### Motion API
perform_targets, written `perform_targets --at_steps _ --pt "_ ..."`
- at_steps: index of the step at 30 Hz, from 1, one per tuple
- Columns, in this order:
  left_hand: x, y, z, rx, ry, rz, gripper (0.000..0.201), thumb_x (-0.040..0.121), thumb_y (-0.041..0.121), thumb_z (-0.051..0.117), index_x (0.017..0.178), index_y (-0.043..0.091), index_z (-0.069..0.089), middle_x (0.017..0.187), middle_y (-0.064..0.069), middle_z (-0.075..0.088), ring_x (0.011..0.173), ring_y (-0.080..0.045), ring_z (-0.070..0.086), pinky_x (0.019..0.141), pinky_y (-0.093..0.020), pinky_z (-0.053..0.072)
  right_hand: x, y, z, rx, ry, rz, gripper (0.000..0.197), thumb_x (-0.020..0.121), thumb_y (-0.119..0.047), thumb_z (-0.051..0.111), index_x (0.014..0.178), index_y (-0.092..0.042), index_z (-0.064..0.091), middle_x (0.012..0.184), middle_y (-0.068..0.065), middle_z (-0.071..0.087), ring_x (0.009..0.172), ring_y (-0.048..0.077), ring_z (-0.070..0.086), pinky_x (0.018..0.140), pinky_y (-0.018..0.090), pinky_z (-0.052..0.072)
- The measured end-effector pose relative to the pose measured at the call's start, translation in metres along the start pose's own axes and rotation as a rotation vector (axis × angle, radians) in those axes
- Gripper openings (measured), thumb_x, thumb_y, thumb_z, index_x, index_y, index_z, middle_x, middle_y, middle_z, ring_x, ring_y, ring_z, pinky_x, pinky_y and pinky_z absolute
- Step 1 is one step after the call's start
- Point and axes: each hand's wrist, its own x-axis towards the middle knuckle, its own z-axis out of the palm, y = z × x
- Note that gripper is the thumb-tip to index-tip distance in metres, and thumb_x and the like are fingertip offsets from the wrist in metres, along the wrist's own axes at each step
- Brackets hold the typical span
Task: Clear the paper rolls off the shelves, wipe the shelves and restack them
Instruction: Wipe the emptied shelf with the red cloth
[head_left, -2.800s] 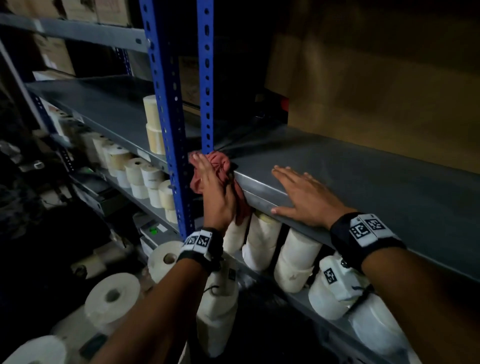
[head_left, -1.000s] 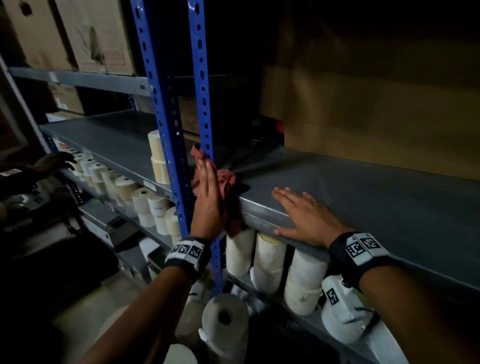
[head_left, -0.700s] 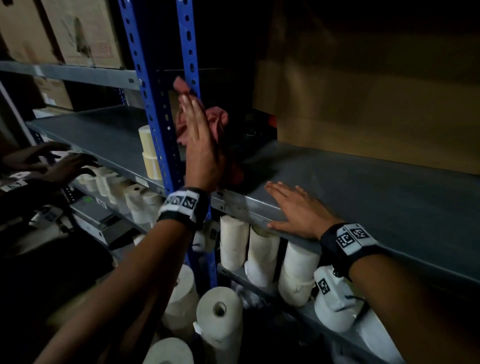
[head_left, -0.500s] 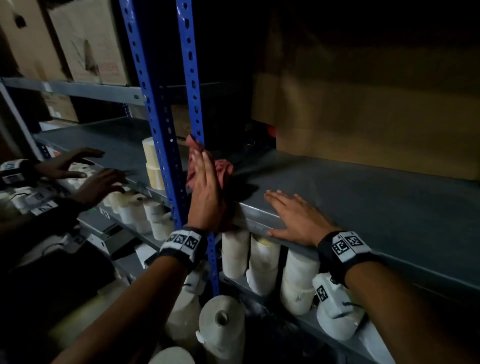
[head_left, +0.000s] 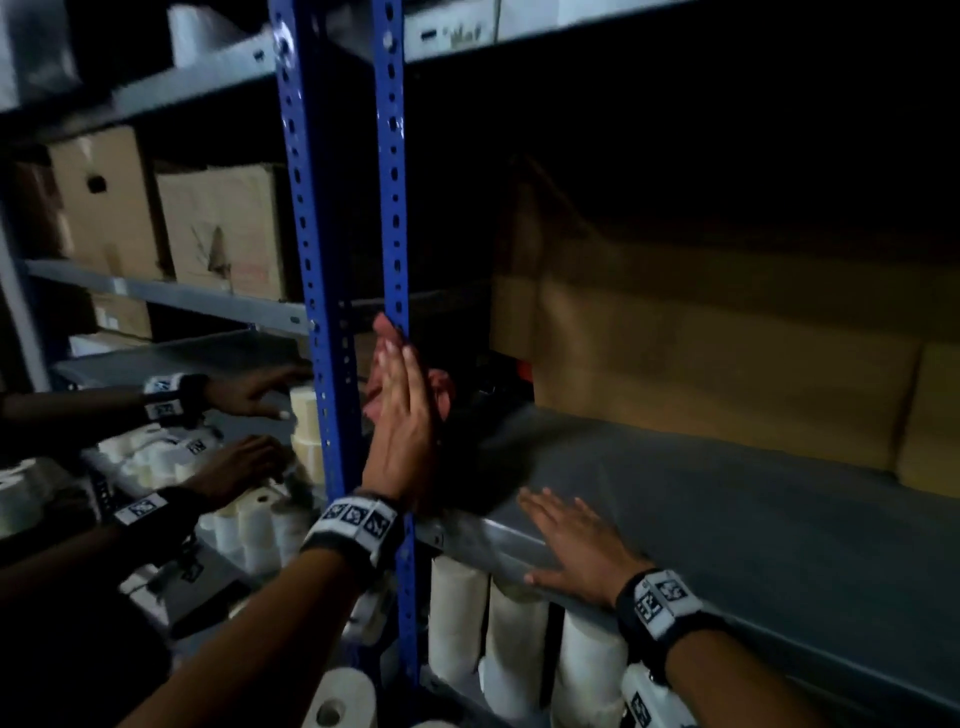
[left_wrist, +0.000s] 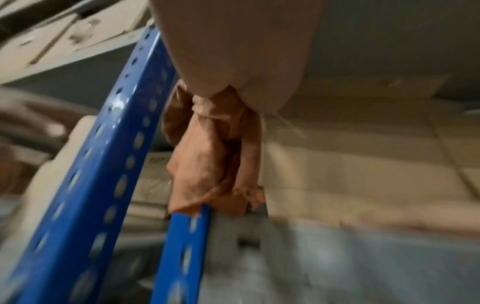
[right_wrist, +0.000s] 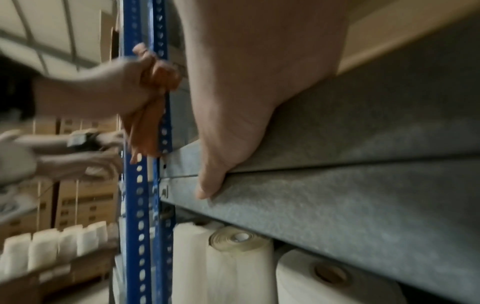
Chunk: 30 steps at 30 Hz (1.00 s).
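Since half a second ago, the left hand (head_left: 402, 431) has slid its red rag (head_left: 441, 387) up the blue upright (head_left: 393, 208), fingers straight; right hand (head_left: 582, 551), at 4 o'clock, stays spread flat on the shelf (head_left: 753, 519). Three paper rolls (head_left: 511, 639) stand beneath.

The left hand (head_left: 402, 431) hides most of the cloth (head_left: 440, 387) (blurred in both wrist views).

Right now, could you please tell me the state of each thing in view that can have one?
left hand: fingers straight, pressing the cloth against the blue post
cloth: bunched against the blue post
right hand: flat on the shelf edge
shelf: bare where visible
paper rolls: standing on the shelf below
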Motion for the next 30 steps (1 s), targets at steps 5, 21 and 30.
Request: perform_targets --at_steps 5,21,30 --pt "0.081 0.013 -0.056 0.002 0.035 0.112 0.090 0.089 -0.010 0.044 0.162 -0.005 -0.009 0.168 -0.025 -0.025 0.159 -0.036 -0.019 0.129 -0.059 0.010 -0.001 -0.006 -0.008 0.027 -0.039 0.028 0.101 0.096 -0.059 0.061 0.167 -0.025 -0.002 0.174 -0.011 -0.008 0.161 0.014 -0.005 0.129 0.043 0.003" --pt "0.122 0.024 -0.065 0.008 0.009 0.017 0.102 0.089 -0.011 0.056 0.163 0.000 -0.013 0.169 -0.024 -0.024 0.158 -0.038 -0.019 0.129 -0.058 0.003 -0.001 -0.005 -0.010 -0.013 -0.072 0.045 0.103 0.095 -0.059 0.064 0.167 -0.022 0.000 0.175 -0.005 -0.002 0.161 0.021 0.002 0.128 0.049 0.010" --pt "0.101 0.019 -0.064 0.053 -0.068 -0.048 0.096 0.100 0.011 0.056 0.164 0.006 -0.017 0.170 -0.015 -0.028 0.159 -0.033 -0.017 0.116 -0.068 0.035 0.000 -0.042 -0.094 -0.171 -0.087 0.143 0.061 0.098 -0.050 0.063 0.145 -0.016 0.043 0.139 0.013 0.057 0.126 0.036 0.058 0.095 0.049 0.053"
